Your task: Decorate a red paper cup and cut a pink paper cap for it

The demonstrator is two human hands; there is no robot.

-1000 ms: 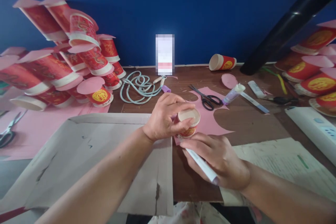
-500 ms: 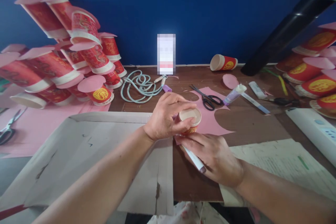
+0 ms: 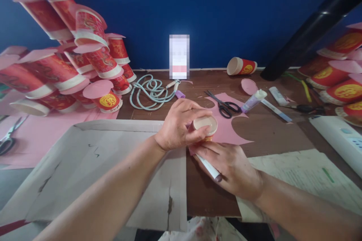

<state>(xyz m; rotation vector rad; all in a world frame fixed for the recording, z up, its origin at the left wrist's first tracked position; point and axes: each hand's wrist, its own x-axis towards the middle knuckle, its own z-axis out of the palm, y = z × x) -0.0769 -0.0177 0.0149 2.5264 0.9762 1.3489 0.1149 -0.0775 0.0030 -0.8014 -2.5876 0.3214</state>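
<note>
A red-and-gold paper cup stands on a sheet of pink paper, its pale round end facing up. Around its side wrap the fingers and thumb of my left hand, closed on it. My right hand is closed on a white marker just in front of the cup. The marker's back end points toward me, and its tip is hidden under my fingers. Black-handled scissors lie on the cut-out pink paper behind the cup. A glue stick stands tilted beside them.
Red cups with pink tops are stacked at the left, more at the right. A white cardboard tray lies under my left arm. Nearby are a coiled cable, a black cylinder, a power strip and printed sheets.
The cup stays in place in my left hand. My right hand and the marker have shifted very slightly; the camera view has moved a little.
</note>
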